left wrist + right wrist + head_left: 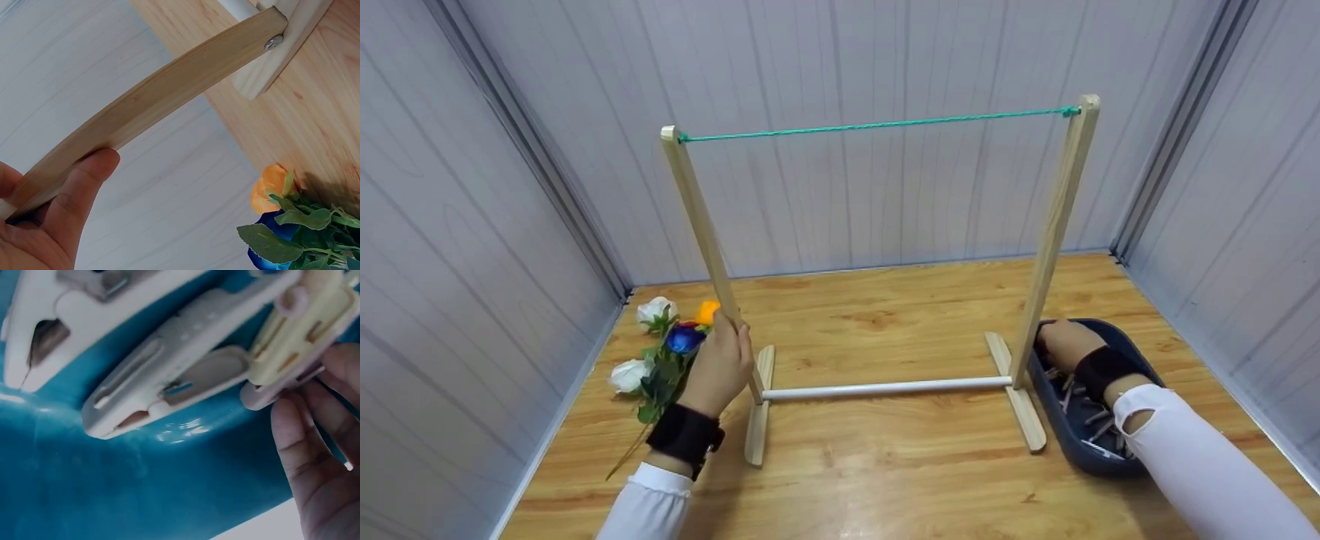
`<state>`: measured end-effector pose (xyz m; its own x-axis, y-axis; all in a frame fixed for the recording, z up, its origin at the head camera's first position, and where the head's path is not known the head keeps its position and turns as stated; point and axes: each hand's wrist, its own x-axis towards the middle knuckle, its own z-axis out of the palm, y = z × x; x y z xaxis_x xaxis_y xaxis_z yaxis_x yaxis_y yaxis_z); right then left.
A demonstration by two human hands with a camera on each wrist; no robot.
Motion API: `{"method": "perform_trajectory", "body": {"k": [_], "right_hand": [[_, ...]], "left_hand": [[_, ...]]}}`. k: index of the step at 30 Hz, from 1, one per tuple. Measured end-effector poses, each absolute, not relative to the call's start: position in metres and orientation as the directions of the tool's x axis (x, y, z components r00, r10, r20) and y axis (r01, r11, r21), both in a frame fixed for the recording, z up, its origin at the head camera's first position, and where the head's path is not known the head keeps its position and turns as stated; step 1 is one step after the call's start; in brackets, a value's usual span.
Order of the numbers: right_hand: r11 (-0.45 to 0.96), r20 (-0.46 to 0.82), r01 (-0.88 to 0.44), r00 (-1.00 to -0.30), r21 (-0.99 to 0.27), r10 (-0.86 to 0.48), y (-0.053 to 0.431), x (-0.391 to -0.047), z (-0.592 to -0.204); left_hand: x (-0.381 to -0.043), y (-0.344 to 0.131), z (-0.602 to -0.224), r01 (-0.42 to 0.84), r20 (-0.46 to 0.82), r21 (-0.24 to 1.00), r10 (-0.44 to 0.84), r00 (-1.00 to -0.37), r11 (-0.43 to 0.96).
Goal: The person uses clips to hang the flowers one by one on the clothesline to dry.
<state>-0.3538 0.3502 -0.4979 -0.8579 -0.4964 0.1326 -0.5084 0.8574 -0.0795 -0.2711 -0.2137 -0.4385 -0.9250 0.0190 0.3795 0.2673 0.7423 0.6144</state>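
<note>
My left hand (720, 369) grips the left post (697, 202) of a wooden frame, with a green cord (877, 126) tied between the post tops. In the left wrist view the thumb (93, 171) lies along the post's edge. My right hand (1069, 343) reaches into a dark blue basin (1099, 466) at the frame's right side. In the right wrist view its thumb and fingers pinch the end of a pinkish clothespin (260, 395). A pale yellow clothespin (312, 332) lies against that one, and a whitish clothespin (169, 360) lies beside them.
Artificial flowers with a blue rose (684, 339), white roses and an orange one lie left of the frame. A white rod (885, 388) joins the wooden feet (1027, 420). Panelled walls (870, 210) enclose the wooden tabletop (870, 465) at the back and sides.
</note>
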Motion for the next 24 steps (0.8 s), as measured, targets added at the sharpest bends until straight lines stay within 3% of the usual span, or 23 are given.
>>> {"method": "perform_trajectory", "body": {"k": [10, 16, 24], "right_hand": [[0.868, 0.197, -0.493, -0.847, 0.057, -0.494, 0.347, -0.348, -0.501], [0.891, 0.151, -0.449, -0.887, -0.072, -0.435, 0.359, -0.346, -0.488], [0.849, 0.216, -0.446, -0.892, -0.284, -0.397, 0.369, -0.342, -0.451]], "left_hand": [[-0.271, -0.214, -0.439, 0.300, 0.416, 0.603, 0.030, -0.909, 0.739], [-0.271, -0.214, -0.442, 0.302, 0.416, 0.598, 0.034, -0.909, 0.743], [-0.271, -0.214, -0.439, 0.293, 0.403, 0.607, 0.032, -0.915, 0.738]]}}
